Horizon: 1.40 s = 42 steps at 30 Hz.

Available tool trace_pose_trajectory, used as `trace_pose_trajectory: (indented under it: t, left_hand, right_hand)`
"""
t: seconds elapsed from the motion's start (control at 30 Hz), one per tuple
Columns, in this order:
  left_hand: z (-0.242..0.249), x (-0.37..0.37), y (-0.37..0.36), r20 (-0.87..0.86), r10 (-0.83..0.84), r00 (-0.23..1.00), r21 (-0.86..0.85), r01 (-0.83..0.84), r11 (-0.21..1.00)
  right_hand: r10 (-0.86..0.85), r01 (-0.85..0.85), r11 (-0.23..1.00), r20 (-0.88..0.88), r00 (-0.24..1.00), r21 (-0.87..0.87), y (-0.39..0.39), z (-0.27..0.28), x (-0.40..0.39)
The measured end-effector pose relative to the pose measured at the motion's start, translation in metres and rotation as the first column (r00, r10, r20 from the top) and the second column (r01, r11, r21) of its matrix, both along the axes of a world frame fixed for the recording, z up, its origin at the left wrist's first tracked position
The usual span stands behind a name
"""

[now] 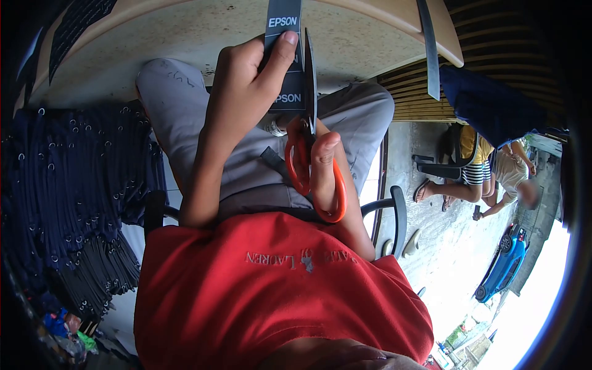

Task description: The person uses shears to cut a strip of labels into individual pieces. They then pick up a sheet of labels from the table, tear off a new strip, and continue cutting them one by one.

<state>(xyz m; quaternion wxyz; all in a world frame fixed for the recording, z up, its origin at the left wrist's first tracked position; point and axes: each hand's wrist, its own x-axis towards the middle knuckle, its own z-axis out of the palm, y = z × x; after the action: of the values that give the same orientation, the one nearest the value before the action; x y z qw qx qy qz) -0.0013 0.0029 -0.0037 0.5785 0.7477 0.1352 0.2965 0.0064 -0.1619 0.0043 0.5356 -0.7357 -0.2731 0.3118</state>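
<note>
My left hand (256, 77) pinches a dark grey ribbon strip (285, 11) with "EPSON" printed on it in white, thumb on top. The strip comes down from the tabletop edge, and its lower end hangs over my lap. In my right hand (323, 163) is a pair of scissors with orange handles (333, 209), the thumb through one loop. The scissor blades (310, 80) point up along the strip's right edge, seen nearly edge-on. Below, a short dark piece of strip (273, 158) lies on my grey trousers.
A pale table (364, 43) spans the top, with a dark strap (430, 55) hanging over its edge. Many navy lanyards (68, 166) with metal hooks hang at left. Dark blue cloth (487, 102) is at right. People sit beyond, near a blue car (502, 265).
</note>
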Motion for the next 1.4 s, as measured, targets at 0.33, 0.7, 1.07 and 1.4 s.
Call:
trace_pose_trajectory:
  t: [0.33,0.7,1.07,1.4]
  left_hand:
    - [-0.0022,0.0001,0.0017,0.059,0.049,0.997,0.115,-0.055,0.992]
    - [-0.0002,-0.0006,0.0030,0.074,0.065,0.995,0.141,-0.075,0.987]
    - [0.0020,-0.0032,0.0035,0.051,0.065,0.997,0.145,-0.072,0.987]
    - [0.0050,-0.0050,0.0020,0.070,0.054,0.996,0.114,-0.061,0.992]
  right_hand:
    - [-0.004,-0.001,0.993,0.041,0.999,0.119,-0.0034,-0.0017,0.0001]
    - [0.005,-0.009,0.995,0.032,0.999,0.097,-0.0029,-0.0001,0.0005]
    - [-0.012,0.012,1.000,0.014,1.000,0.008,0.0018,0.0026,-0.0013]
    - [-0.027,0.027,1.000,0.038,0.999,-0.002,0.0017,0.0045,-0.0017]
